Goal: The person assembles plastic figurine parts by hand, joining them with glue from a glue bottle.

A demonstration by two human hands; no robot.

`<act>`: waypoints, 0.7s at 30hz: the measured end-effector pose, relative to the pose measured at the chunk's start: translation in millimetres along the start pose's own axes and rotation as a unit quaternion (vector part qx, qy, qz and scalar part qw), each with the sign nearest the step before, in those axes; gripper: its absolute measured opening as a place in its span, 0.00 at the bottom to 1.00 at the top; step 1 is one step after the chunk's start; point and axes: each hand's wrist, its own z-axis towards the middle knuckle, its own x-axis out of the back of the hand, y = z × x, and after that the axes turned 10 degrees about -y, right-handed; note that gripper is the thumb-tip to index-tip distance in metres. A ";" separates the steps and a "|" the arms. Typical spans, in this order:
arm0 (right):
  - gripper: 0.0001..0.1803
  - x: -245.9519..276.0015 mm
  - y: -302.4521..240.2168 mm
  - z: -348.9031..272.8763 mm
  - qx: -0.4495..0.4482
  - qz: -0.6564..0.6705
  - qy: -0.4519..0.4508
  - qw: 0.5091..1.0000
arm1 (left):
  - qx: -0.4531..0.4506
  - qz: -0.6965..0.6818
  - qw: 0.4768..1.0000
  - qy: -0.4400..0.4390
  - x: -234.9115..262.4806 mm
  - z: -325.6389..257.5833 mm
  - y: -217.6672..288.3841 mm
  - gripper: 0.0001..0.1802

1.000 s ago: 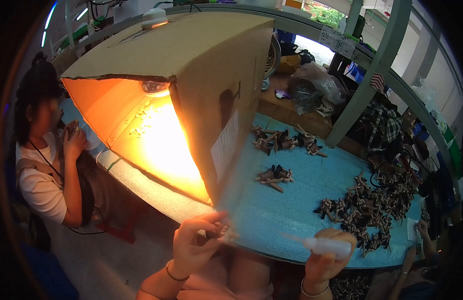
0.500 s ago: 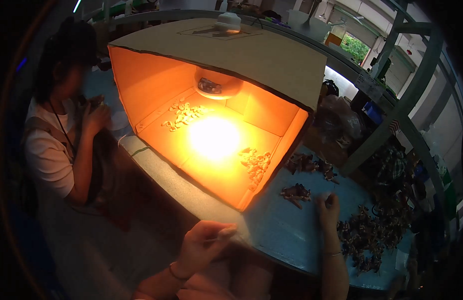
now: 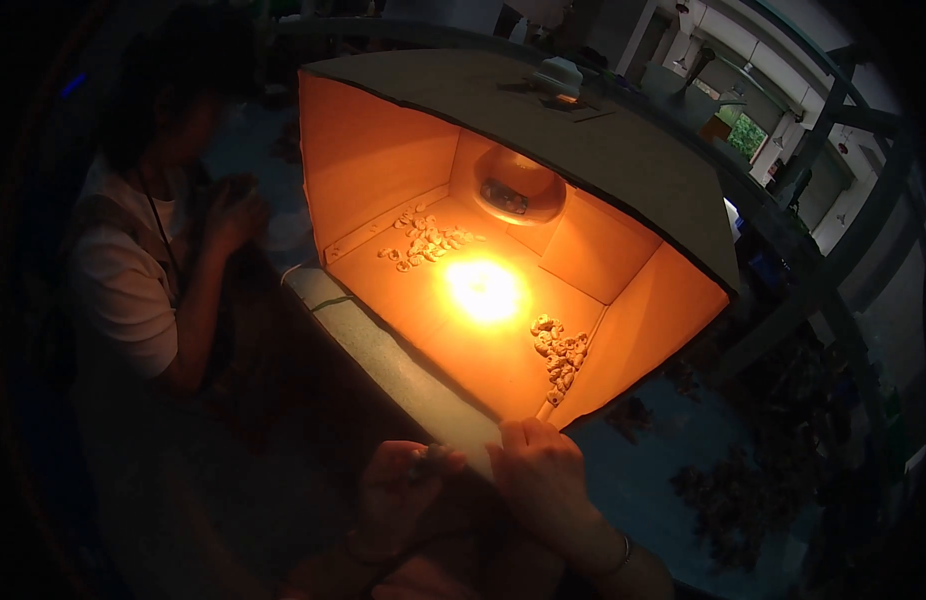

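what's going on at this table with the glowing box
A person sits at the edge of a blue table facing an open cardboard box lit orange inside by a domed lamp. Two heaps of small pale curled pieces lie on the box floor. The right hand rests at the box's front corner; the left hand holds something small beside it. Another person sits to the left.

Both hands meet at the near edge of the table. The right hand [image 3: 545,470] lies knuckles up, its fingers [image 3: 528,434] touching the front lip of the lit cardboard box [image 3: 623,150]. Just beyond those fingertips lies a small heap of pale pieces [image 3: 561,352] on the box floor; a second heap [image 3: 423,242] sits farther back, left. The left hand [image 3: 403,490] curls beside the right, pinching something too small to tell. A seated person [image 3: 133,270] works well to the left.
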 end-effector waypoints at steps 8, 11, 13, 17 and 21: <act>0.18 -104.2 75.0 158.2 -0.335 -0.205 0.116 0.912 | -0.011 -0.023 0.999 -0.019 8.7 -13.8 15.9 0.20; 0.14 -107.6 80.6 165.6 -0.368 -0.165 -0.033 0.914 | -0.041 -0.129 0.991 -0.024 9.3 -18.7 20.2 0.18; 0.13 -107.8 76.5 158.9 -0.349 -0.152 -0.054 0.923 | -0.019 -0.086 0.996 -0.027 11.7 -21.6 20.8 0.16; 0.10 -113.3 52.9 121.3 -0.244 -0.218 -0.034 0.944 | 0.023 -0.036 0.999 -0.025 11.3 -21.2 16.2 0.18; 0.07 -95.7 36.5 103.3 -0.238 -0.191 0.012 0.952 | 0.019 -0.017 0.998 -0.050 11.0 -16.6 6.2 0.18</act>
